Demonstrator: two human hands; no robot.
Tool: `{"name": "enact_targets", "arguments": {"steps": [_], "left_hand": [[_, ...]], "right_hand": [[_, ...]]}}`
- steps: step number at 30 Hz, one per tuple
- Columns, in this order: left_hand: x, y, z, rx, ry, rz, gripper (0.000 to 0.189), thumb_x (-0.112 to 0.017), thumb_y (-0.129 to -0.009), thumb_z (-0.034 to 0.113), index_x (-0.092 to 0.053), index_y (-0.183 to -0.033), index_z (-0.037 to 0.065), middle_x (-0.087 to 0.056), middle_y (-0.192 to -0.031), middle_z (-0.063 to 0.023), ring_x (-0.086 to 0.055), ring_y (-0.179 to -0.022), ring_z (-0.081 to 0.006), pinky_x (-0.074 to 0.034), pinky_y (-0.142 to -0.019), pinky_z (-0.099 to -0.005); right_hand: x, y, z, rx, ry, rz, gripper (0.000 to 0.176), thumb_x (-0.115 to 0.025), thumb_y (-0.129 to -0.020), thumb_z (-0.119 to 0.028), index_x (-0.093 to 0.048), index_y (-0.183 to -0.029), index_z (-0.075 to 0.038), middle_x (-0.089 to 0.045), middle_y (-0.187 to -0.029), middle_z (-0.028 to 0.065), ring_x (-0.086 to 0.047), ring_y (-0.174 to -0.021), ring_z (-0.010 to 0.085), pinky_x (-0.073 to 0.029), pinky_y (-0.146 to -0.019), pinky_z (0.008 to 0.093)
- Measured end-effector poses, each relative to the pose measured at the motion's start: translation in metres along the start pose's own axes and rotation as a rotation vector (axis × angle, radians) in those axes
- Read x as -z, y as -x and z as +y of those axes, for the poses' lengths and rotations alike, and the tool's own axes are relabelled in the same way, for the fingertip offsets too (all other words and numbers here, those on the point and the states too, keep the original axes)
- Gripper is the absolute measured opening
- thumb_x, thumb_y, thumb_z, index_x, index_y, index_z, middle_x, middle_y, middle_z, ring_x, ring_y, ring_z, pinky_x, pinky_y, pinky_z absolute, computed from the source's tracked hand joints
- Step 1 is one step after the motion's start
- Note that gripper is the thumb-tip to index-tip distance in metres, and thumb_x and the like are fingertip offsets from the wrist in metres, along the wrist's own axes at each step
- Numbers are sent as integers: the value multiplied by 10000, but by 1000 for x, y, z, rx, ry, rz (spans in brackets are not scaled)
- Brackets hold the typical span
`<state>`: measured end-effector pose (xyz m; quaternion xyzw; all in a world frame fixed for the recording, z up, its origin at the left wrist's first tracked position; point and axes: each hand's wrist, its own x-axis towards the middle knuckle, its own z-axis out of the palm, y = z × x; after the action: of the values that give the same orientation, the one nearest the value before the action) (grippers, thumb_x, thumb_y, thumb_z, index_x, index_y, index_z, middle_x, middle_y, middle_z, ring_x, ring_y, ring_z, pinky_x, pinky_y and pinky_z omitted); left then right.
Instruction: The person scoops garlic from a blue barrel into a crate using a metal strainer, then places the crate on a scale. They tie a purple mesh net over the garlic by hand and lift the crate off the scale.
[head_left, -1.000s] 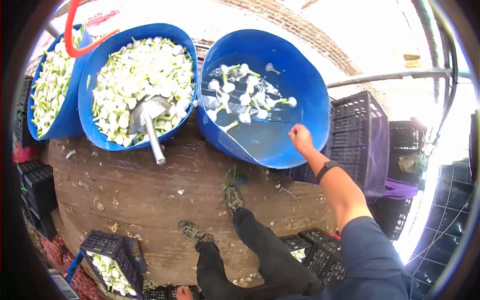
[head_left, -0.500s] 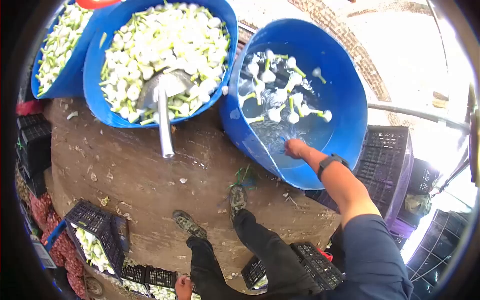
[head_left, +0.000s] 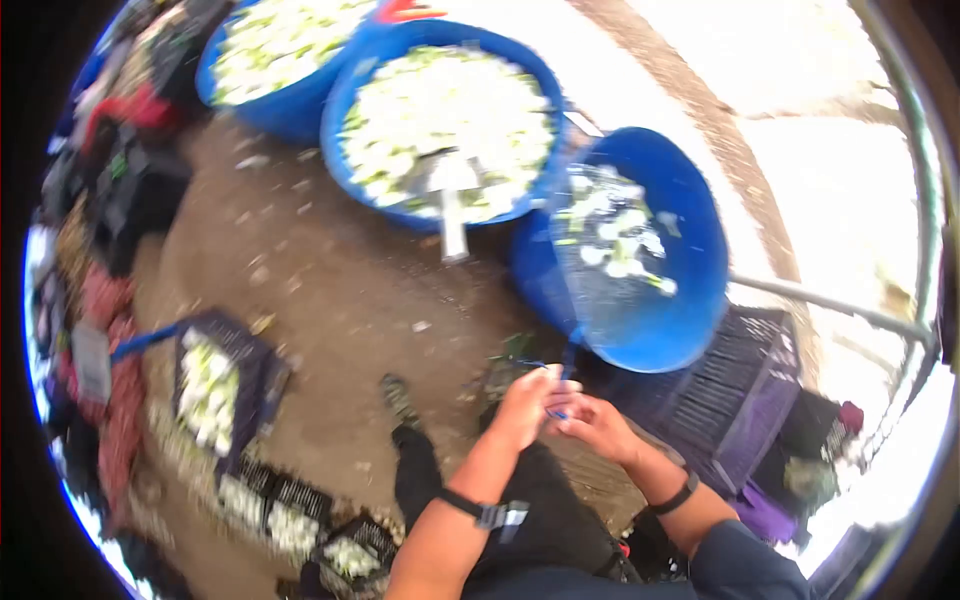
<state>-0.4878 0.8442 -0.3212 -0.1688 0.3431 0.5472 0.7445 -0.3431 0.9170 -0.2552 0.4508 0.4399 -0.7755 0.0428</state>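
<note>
My left hand [head_left: 525, 400] and my right hand [head_left: 598, 425] meet in front of me, above my legs. Their fingertips pinch a small blue item [head_left: 558, 398]; blur hides what it is. A thin dark strand runs from it up toward the rim of the nearest blue tub [head_left: 690, 330]. That tub is tilted and holds water with white bulbs on green stalks [head_left: 620, 235]. Both wrists wear dark bands.
A second blue tub [head_left: 350, 100] is heaped with white bulbs, with a metal scoop [head_left: 450, 205] in it; a third tub [head_left: 215, 75] lies beyond. A black crate of bulbs [head_left: 260, 365] sits left on the dirt floor. Dark crates [head_left: 745, 390] stack at right under a metal rail [head_left: 830, 310].
My right hand has come out of the water tub and back to my body. My left hand has come up to join it. The view has swung left and blurred.
</note>
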Motion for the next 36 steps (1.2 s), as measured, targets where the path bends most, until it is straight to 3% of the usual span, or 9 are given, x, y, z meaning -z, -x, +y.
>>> {"name": "enact_targets", "arguments": {"steps": [4,13,15,19,21,26,28,33,36], "left_hand": [[42,49,2,-50,-138,172,355,-569,-975,307,-562,-1228,60,-639,-843,-14,-636,-786,-118,-527,-711,-274],[149,161,-6,-400,239,637,225,-523,-987,166,-524,-1196,81,-647,-908,-25,-639,-779,-132,-514,-691,-275],[179,178,-11,-452,161,627,218,-521,-988,162,-526,-1190,81,-647,-909,-27,-633,-771,-127,-510,-690,-277],[217,219,-26,-430,-41,366,191,-504,-981,140,-539,-1147,53,-641,-899,-44,-602,-715,-115,-485,-668,-264],[239,246,-27,-328,-150,181,184,-502,-967,100,-546,-1123,13,-628,-898,-63,-591,-717,-117,-491,-688,-265],[322,324,-15,-401,-73,131,182,-522,-963,74,-563,-1121,-7,-625,-961,-65,-589,-818,-113,-492,-753,-252],[358,356,0,-678,-86,206,201,-568,-961,176,-596,-1092,27,-652,-994,-22,-610,-870,-105,-478,-771,-259],[513,454,33,-670,219,611,288,-637,-927,283,-602,-1105,59,-665,-1007,-59,-669,-898,-182,-528,-774,-305],[630,494,39,-667,400,870,351,-627,-913,343,-576,-1151,90,-652,-982,-40,-666,-845,-189,-513,-726,-305]], "right_hand": [[-29,20,30,-98,-14,-109,81,-581,-945,-70,-528,-912,-19,-689,-918,151,-692,-874,215,-564,-762,313],[-81,-23,85,-200,-9,109,101,-579,-918,-39,-485,-895,-68,-649,-794,98,-680,-720,204,-556,-620,290],[-110,-40,97,-309,-4,235,90,-577,-930,-82,-490,-913,-72,-639,-765,91,-672,-707,212,-546,-599,298],[-223,-60,98,-488,-135,93,74,-540,-952,-117,-499,-917,-66,-655,-847,128,-673,-772,252,-570,-640,353],[-270,-87,126,-546,-295,-335,89,-539,-959,-146,-520,-924,-67,-650,-879,143,-662,-799,268,-571,-642,391],[-434,-108,122,-432,-202,-21,80,-556,-952,-138,-533,-904,-79,-557,-771,71,-609,-707,233,-554,-609,403],[-478,-123,129,-296,-31,-17,96,-558,-953,-138,-509,-887,-89,-517,-737,44,-586,-686,217,-545,-600,371],[-539,-200,136,-237,335,124,69,-568,-933,-177,-540,-903,-121,-509,-638,9,-446,-454,89,-321,-369,254],[-554,-272,146,-90,591,156,173,-596,-924,-295,-563,-899,-127,-511,-638,0,-430,-458,88,-297,-387,247]]}}
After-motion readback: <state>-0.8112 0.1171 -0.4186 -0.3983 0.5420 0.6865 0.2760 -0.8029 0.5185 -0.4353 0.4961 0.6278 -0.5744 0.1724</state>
